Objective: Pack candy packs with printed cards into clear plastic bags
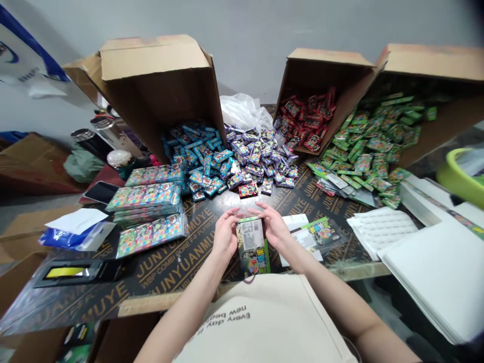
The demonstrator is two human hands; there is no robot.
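A black-and-green printed packet point(254, 254) with a pale printed panel near its top is held upright close to my body. My left hand point(227, 233) grips its left edge, and my right hand point(275, 228) is closed on the upper right edge. Whether anything is inside the packet, I cannot tell. Just beyond my fingers lies a small red box point(248, 190), in front of a heap of small purple boxes point(260, 154). Beside my right forearm rest white paper sheets point(297, 222) and another green-and-black packet point(322, 231) in clear plastic.
Blue boxes point(214, 166) spill from a tipped carton point(155, 65). Red boxes point(308, 118) and green boxes point(372, 146) fill cartons at right. Stacked colourful packs point(151, 234) stand left, near a phone point(101, 192) and flasks point(113, 133). White paper stacks point(434, 267) lie right.
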